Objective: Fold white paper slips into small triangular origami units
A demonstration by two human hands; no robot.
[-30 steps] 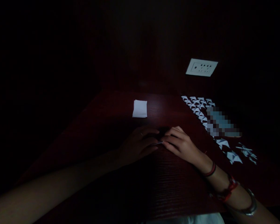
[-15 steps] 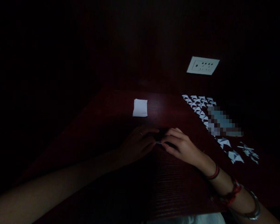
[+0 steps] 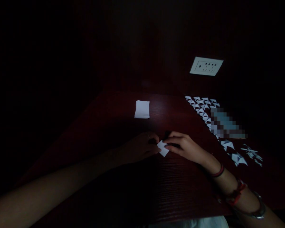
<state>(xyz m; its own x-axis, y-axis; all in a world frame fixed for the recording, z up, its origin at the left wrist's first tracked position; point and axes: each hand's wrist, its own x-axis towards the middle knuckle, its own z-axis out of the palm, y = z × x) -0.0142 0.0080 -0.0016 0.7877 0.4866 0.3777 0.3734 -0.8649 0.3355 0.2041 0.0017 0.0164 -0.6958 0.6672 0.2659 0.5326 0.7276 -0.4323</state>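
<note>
A small white folded paper (image 3: 164,148) sits between my two hands above the dark red table, its flat square face showing with one corner toward me. My left hand (image 3: 142,146), in deep shadow, pinches its left edge. On the other side my right hand (image 3: 186,145) grips it between thumb and fingers, with bracelets on the wrist. Beyond my hands lies a stack of white paper squares (image 3: 142,109). Folded paper pieces (image 3: 200,110) stand in rows to the right, and two larger ones (image 3: 237,159) are nearer to me.
A blurred-out bluish flat object (image 3: 225,122) lies beside the folded rows. Thin paper scraps (image 3: 252,154) are heaped at the right. A white wall socket (image 3: 206,66) is set above the dark red table (image 3: 180,190). The left side is very dark.
The paper was seen nearly edge-on as a thin strip; now its flat square face is turned toward me. Both hands have shifted slightly and still hold it.
</note>
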